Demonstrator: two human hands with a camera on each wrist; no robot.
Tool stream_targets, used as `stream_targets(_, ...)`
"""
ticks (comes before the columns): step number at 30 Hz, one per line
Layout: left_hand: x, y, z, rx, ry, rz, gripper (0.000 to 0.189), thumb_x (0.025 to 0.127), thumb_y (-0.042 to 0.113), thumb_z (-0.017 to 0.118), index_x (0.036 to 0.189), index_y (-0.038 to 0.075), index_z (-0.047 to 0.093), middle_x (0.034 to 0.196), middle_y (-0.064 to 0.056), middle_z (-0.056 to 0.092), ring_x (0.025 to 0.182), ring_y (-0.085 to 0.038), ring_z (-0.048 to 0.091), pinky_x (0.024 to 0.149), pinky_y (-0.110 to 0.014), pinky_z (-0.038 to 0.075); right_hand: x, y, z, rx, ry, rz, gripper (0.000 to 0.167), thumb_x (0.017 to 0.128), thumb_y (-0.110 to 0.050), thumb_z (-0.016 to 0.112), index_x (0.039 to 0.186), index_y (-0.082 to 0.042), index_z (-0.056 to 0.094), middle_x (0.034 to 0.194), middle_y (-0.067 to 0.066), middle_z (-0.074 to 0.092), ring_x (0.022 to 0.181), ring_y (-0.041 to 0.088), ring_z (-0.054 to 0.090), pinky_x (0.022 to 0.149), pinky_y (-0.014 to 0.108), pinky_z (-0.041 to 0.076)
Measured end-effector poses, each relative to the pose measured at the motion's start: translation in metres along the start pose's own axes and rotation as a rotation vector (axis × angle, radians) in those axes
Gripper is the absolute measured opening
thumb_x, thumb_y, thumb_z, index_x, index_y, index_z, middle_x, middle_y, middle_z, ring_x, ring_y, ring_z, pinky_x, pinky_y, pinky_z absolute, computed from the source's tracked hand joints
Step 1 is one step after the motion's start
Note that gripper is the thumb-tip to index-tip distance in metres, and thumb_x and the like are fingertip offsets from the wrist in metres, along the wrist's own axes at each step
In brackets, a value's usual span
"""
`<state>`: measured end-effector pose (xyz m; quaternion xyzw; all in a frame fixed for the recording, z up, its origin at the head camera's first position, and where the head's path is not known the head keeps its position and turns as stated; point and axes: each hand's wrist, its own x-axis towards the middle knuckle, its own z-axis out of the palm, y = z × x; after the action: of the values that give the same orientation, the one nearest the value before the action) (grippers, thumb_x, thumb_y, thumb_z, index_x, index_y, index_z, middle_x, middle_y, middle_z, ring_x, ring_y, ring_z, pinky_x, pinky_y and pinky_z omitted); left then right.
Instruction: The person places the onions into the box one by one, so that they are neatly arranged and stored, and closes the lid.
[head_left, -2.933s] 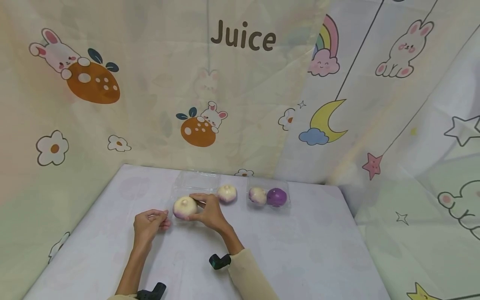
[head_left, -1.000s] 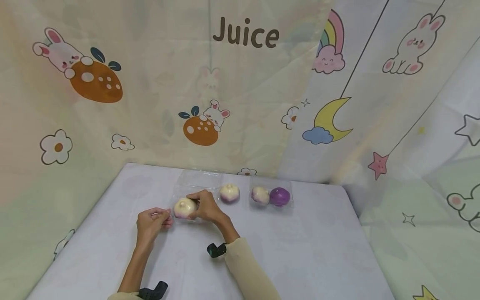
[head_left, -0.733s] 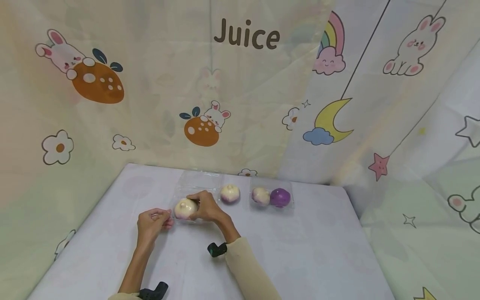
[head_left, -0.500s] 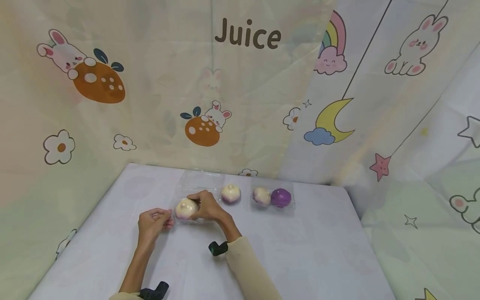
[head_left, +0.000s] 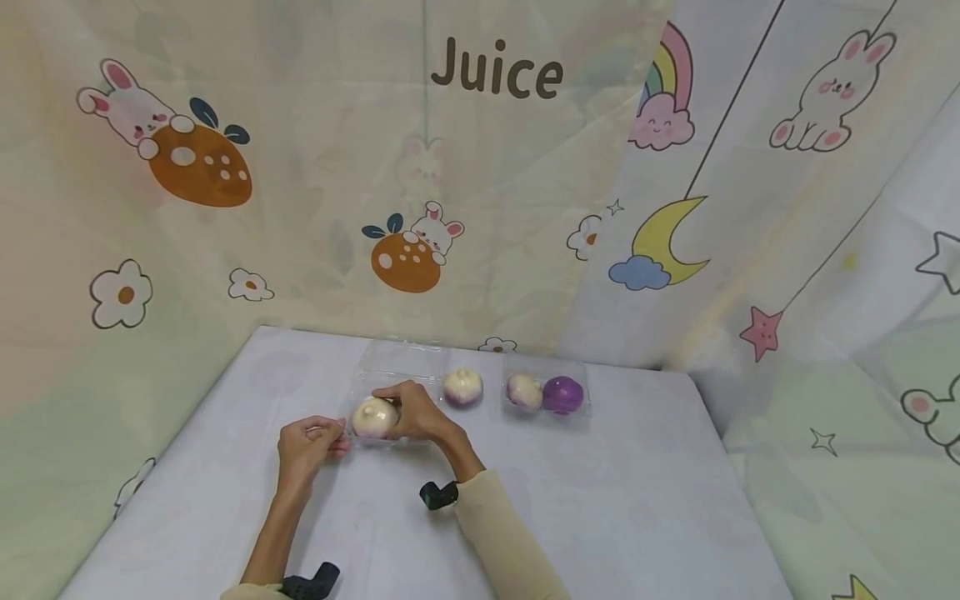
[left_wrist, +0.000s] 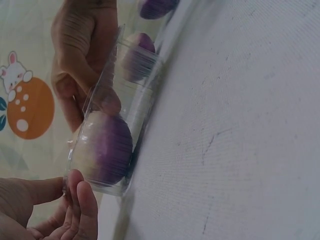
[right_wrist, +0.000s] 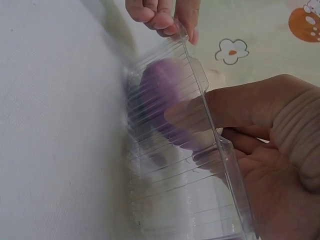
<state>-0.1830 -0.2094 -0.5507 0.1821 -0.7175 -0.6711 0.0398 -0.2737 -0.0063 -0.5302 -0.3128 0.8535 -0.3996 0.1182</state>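
Observation:
My right hand (head_left: 422,417) holds a white-and-purple turnip (head_left: 372,418) between thumb and fingers, inside the left end of a clear plastic clamshell box (head_left: 405,360) with its lid folded back. In the right wrist view the thumb lies behind the box's ribbed wall, against the purple side of the turnip (right_wrist: 161,90). My left hand (head_left: 303,452) pinches the rim at the box's left end, as the left wrist view shows with the thumb and fingertips (left_wrist: 86,197) on the plastic edge. Another turnip (head_left: 462,387) sits just right of the open box.
Farther right stands a second clear box (head_left: 576,422) holding a whitish turnip (head_left: 523,392) and a purple round vegetable (head_left: 562,394). The white table (head_left: 600,517) meets a printed cloth backdrop (head_left: 300,250) at its back edge. Each wrist carries a black camera.
Since the oldest frame the right hand has lowered the turnip into the open box. Over the last second both hands stay almost still, and the view shifts slightly.

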Motion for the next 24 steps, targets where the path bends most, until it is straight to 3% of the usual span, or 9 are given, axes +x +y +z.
stream_targets(9,-0.0031,0.0018,0.0003,-0.004,0.007,0.010,0.028,0.105,0.007,0.072,0.113,-0.019,0.069,0.072,0.001,0.077,0.059,-0.006,0.073,0.062,-0.023,0.069,-0.0026,-0.0025,-0.0030,-0.041,0.013,-0.014,0.083,0.066,0.011,0.095,0.144,-0.002,0.070,0.141,0.011,0.076,0.115,0.011,0.067,0.105,0.018,0.057)
stream_targets(14,-0.0039,0.0035,0.0007,-0.003,0.007,0.016,0.027,0.105,0.008,0.073,0.112,-0.018,0.069,0.073,-0.001,0.078,0.059,-0.007,0.074,0.063,-0.024,0.069,-0.0043,-0.0044,-0.0057,-0.050,0.020,-0.010,0.085,0.067,0.008,0.098,0.146,0.000,0.067,0.143,0.012,0.074,0.126,0.018,0.070,0.113,0.022,0.056)
stream_targets(19,0.0000,0.0003,-0.0007,0.003,0.001,0.002,0.027,0.105,0.009,0.073,0.112,-0.017,0.070,0.074,-0.003,0.079,0.060,-0.008,0.074,0.064,-0.024,0.070,-0.0057,-0.0062,-0.0084,-0.041,0.037,0.014,0.088,0.066,0.005,0.100,0.147,-0.002,0.067,0.148,0.011,0.071,0.128,0.021,0.070,0.112,0.024,0.058)
stream_targets(24,0.0014,-0.0028,-0.0013,0.007,0.001,-0.001,0.027,0.105,0.009,0.073,0.111,-0.017,0.070,0.074,-0.002,0.079,0.061,-0.008,0.074,0.064,-0.023,0.069,-0.0073,-0.0057,-0.0097,-0.034,0.050,0.035,0.088,0.067,0.002,0.102,0.148,-0.005,0.067,0.152,0.009,0.068,0.134,0.032,0.071,0.114,0.031,0.061)
